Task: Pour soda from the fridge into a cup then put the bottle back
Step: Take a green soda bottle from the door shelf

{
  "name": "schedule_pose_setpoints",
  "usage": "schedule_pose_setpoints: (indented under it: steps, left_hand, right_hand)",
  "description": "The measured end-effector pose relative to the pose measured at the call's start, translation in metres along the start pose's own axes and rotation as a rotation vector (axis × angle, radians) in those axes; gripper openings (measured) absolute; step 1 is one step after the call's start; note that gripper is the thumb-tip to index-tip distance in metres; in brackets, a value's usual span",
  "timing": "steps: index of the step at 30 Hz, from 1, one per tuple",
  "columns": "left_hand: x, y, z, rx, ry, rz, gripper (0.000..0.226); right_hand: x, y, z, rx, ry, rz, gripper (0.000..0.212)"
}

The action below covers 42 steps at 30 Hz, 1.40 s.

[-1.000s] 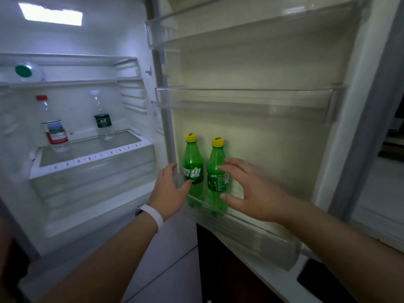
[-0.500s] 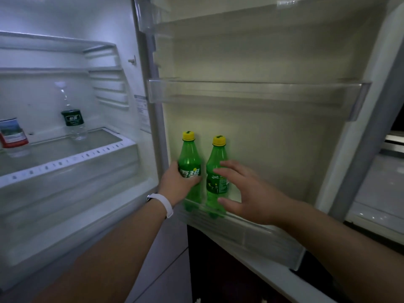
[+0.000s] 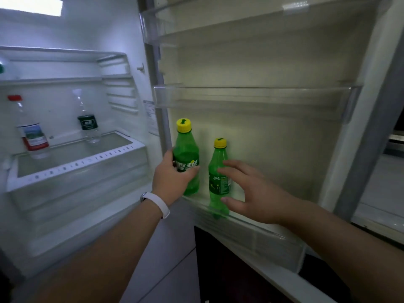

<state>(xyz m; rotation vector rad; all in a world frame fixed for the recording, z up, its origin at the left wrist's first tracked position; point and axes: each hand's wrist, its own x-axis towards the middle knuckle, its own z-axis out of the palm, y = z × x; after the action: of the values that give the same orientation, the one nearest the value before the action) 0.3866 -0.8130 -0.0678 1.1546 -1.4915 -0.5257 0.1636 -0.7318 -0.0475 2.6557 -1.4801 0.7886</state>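
Note:
The fridge stands open, and its door is swung out to the right. Two green soda bottles with yellow caps are at the lowest door shelf [image 3: 258, 231]. My left hand [image 3: 169, 179] is wrapped around the left soda bottle [image 3: 185, 147], which is raised so that its base clears the shelf rail. The right soda bottle [image 3: 216, 162] still stands in the shelf. My right hand [image 3: 251, 193] hovers beside that bottle with fingers spread, touching or nearly touching its label. No cup is in view.
Inside the fridge, a red-capped water bottle [image 3: 30, 132] and a dark-labelled clear bottle [image 3: 87, 125] stand on a glass shelf [image 3: 76, 165]. Two clear door shelves [image 3: 251, 101] hang above the soda. A dark cabinet [image 3: 229, 270] sits below the door.
My left hand has closed around the left soda bottle and lifted it upward out of the door shelf. My right hand has stayed by the other bottle.

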Motion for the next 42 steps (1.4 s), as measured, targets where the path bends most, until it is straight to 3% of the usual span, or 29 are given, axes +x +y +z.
schedule_pose_setpoints:
  steps: [7, 24, 33, 37, 42]
  left_hand:
    - [-0.019, 0.046, -0.024, 0.033, 0.055, 0.060, 0.055]
    - [-0.140, 0.110, 0.004, -0.020, 0.069, -0.058, 0.049]
    - [-0.177, 0.119, 0.011, -0.027, 0.042, -0.133, 0.062]
    - [-0.185, 0.127, 0.011, -0.022, -0.006, -0.116, 0.049]
    - [-0.195, 0.136, 0.011, -0.036, -0.030, -0.084, 0.050]
  right_hand:
    - [-0.007, -0.008, -0.015, 0.047, 0.021, -0.094, 0.070]
    - [-0.082, -0.001, -0.043, 0.077, -0.008, -0.253, 0.077]
    - [-0.117, 0.003, -0.057, 0.104, -0.042, -0.201, 0.068]
    - [-0.134, -0.002, -0.068, 0.095, -0.027, -0.133, 0.068]
    - [-0.148, -0.007, -0.076, 0.057, -0.033, -0.078, 0.067]
